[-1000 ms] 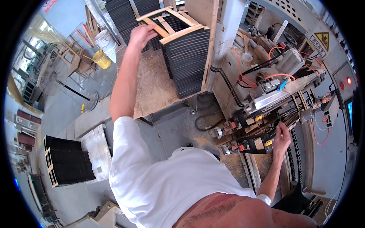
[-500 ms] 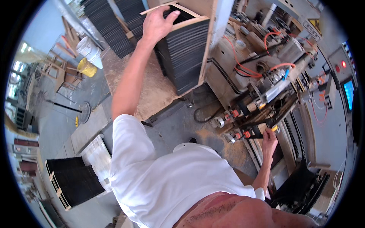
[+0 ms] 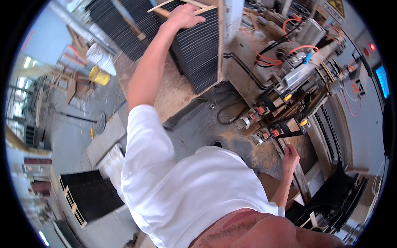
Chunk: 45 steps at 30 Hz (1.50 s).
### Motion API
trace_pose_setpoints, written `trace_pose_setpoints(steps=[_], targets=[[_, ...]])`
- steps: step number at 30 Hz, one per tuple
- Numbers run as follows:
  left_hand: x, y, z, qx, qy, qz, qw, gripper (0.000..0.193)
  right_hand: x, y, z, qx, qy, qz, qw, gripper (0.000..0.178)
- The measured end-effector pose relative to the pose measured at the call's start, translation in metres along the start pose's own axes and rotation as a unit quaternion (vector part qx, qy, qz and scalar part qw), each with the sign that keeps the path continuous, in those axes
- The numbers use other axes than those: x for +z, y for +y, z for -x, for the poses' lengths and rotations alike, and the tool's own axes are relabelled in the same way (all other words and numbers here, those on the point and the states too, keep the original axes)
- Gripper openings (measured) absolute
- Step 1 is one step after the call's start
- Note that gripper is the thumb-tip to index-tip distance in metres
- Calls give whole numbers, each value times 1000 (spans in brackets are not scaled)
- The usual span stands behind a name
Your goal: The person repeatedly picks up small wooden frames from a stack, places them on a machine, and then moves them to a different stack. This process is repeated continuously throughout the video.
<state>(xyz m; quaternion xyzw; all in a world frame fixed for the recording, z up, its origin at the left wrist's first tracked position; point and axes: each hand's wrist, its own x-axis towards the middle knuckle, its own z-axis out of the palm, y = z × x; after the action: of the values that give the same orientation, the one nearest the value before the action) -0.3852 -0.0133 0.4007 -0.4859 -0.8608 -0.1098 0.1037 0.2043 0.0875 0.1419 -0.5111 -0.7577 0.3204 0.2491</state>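
My left hand reaches far forward to the top of a tall stack of black panels. Its fingers are bent over a pale wooden frame at the top of this stack, with the thumb on the near side. At the right, my right hand is low in front of the machine's clamps, its fingers curled together. Whatever those fingers hold, if anything, is too small to make out. Just beside it runs a long rail.
The stack stands on a wooden board; another black stack is behind it. The machine with orange hoses fills the right. Sawdust covers some floor. More black panels lie at lower left and lower right.
My right hand has dropped away from the clamp and now sits lower, beside the rail. My left hand has shifted a little to the right along the top of the stack. The view has turned slightly.
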Motion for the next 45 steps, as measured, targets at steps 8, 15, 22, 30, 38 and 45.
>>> trace_pose_setpoints(steps=[8, 15, 22, 30, 38, 45], targets=[[-9, 25, 18, -46, 77, 74, 993, 47, -61, 46, 34, -27, 27, 11, 999, 20], [67, 149, 111, 33, 387, 393, 833, 32, -172, 87, 106, -45, 193, 193, 961, 24], [274, 305, 284, -112, -137, 691, 701, 29, -251, 111, 205, 82, 304, 344, 885, 31], [308, 384, 297, 7, -332, 620, 711, 33, -243, 118, 285, 258, 331, 278, 864, 30], [301, 463, 173, 27, -240, 675, 697, 27, -233, 116, 278, 272, 332, 274, 861, 27], [346, 529, 6, -92, -234, 741, 623, 42, -247, 79, 241, 280, 379, 250, 846, 25]])
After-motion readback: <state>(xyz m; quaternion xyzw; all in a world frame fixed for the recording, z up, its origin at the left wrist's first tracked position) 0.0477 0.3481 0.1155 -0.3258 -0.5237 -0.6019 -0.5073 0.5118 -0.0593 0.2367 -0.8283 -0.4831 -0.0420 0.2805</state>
